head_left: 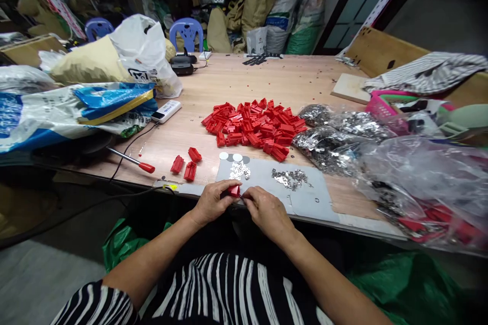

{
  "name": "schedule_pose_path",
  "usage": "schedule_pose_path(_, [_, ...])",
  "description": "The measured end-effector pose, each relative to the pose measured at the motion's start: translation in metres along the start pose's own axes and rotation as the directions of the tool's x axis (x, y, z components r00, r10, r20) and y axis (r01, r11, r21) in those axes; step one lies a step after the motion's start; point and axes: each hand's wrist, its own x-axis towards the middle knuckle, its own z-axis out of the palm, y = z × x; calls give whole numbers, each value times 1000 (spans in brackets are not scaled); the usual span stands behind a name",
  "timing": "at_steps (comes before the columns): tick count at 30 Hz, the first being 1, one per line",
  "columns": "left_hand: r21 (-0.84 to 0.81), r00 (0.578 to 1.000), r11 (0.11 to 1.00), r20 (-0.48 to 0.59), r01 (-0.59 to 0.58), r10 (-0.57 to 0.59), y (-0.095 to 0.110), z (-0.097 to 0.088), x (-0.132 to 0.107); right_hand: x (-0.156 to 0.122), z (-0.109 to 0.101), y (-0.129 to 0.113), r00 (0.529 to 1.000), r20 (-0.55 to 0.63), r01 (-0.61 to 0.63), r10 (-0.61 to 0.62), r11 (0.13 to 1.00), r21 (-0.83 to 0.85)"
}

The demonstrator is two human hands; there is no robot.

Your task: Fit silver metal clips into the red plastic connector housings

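Note:
Near the table's front edge, my left hand (214, 202) is closed on a red plastic part (234, 191), small and block-shaped. My right hand (267, 209) is pinched right beside that part, its fingertips at a tiny dark piece too small to name. Behind my hands, on a grey mat (316, 193), lie a cluster of bright metal pieces (240, 170) and a darker cluster of small metal pieces (290, 179). Three loose red parts (189, 171) lie to the left of my hands. A large pile of red parts (255, 124) spreads out beyond the mat.
Clear bags of metal pieces (324, 147) lie on the right, near a pink basket (381, 104). At left, a lever with a red grip (147, 167) points towards me. A white box-shaped device (166, 111) with a cable sits beside a blue-and-white sack (57, 111).

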Motion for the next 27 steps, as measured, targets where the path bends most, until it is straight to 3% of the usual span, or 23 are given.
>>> schedule_pose_path(6, [-73,999,997,45,9,-6,3,-6,0,-3,-5,13,997,-37,79,-74,985,151])
schedule_pose_path(15, [-104,993,994,113,-20,31,-1,-8,2,-3,-4,5,996,25,87,-86,995,-44])
schedule_pose_path(22, [-75,993,997,111,-29,37,-2,-6,3,3,-4,3,993,36,115,-113,991,-72])
schedule_pose_path(27, [-68,994,997,106,-22,29,-2,-3,4,2,1,-3,997,27,70,-67,989,-132])
